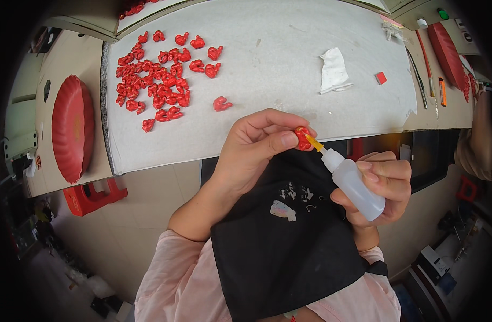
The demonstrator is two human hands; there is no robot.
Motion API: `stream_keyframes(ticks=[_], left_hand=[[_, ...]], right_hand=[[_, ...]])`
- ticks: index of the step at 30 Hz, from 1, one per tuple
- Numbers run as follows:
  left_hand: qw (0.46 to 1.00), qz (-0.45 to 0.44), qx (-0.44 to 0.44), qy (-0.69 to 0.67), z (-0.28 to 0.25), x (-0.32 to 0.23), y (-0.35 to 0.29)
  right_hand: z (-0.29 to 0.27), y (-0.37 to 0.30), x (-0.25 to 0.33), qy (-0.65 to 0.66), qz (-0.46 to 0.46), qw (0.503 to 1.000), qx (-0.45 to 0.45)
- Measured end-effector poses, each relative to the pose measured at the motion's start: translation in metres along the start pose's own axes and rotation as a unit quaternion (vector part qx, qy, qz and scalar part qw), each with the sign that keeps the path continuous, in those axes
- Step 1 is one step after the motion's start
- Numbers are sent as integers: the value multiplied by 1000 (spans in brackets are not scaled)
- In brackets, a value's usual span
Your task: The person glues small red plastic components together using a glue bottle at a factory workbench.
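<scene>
Between the thumb and fingers of my left hand point(256, 142) is a small glossy red figurine point(302, 138), held just past the table's front edge. My right hand point(383, 180) grips a translucent white squeeze bottle point(356, 188), tilted up toward the left. Its yellow nozzle tip point(313, 143) meets or nearly meets the figurine; the exact contact is too small to tell. Many like red pieces point(155, 80) lie in a loose cluster at the table's left. One lone red piece point(222, 103) rests nearer to my left hand.
White paper covers the table point(267, 64). On it lie a crumpled white tissue point(334, 71) and a small red block point(381, 78). A red fluted tray point(73, 129) stands at left, another red tray point(446, 53) at far right, beside a red-handled brush point(426, 61). A red stool point(96, 198) is below left.
</scene>
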State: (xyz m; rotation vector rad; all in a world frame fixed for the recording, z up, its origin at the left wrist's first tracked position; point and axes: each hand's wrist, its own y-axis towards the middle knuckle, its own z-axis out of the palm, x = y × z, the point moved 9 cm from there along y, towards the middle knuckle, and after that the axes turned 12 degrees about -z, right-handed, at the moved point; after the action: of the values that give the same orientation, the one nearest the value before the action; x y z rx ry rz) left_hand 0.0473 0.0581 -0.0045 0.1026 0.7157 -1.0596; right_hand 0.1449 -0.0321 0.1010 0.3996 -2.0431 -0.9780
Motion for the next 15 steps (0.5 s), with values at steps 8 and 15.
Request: stream_keyframes(ticks=[8,15], left_hand=[[1000,3,-21,8,-6,0,-1],[998,33,-34,30,-5,-5,-2]], right_hand=[[0,0,-1,-14,1,1000,1],[1,-1,0,-26,-1,1000,4]])
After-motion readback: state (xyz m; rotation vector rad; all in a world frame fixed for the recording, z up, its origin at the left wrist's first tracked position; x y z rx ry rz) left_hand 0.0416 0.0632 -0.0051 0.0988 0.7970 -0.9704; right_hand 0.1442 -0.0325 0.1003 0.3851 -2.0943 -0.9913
